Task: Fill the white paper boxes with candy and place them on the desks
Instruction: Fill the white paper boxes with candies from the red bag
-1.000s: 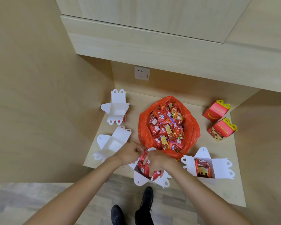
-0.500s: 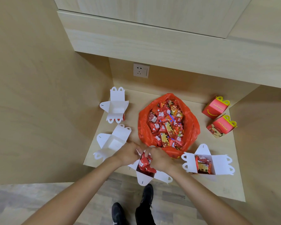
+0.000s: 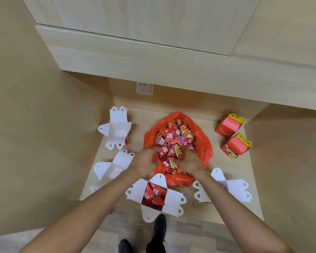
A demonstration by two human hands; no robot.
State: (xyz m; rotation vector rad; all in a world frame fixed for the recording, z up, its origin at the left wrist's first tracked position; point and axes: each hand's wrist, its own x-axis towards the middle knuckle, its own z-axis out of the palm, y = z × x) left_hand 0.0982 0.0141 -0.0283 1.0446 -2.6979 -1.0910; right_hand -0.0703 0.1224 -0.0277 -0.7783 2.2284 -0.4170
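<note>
Both hands had left the white box (image 3: 173, 198), where they worked half a second earlier, and reached into the red bag (image 3: 203, 143) just behind it. The left hand (image 3: 144, 161) and right hand (image 3: 192, 162) dug bent fingers into the candy (image 3: 171, 137); whether they had closed on any could not be told. The box sat open, part filled, at the bench (image 3: 221, 161) edge. A modest scoop, carried low, would likely avoid spills.

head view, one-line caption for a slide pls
Left hand and right hand in the red candy bag, just beyond a partly filled white box.
</note>
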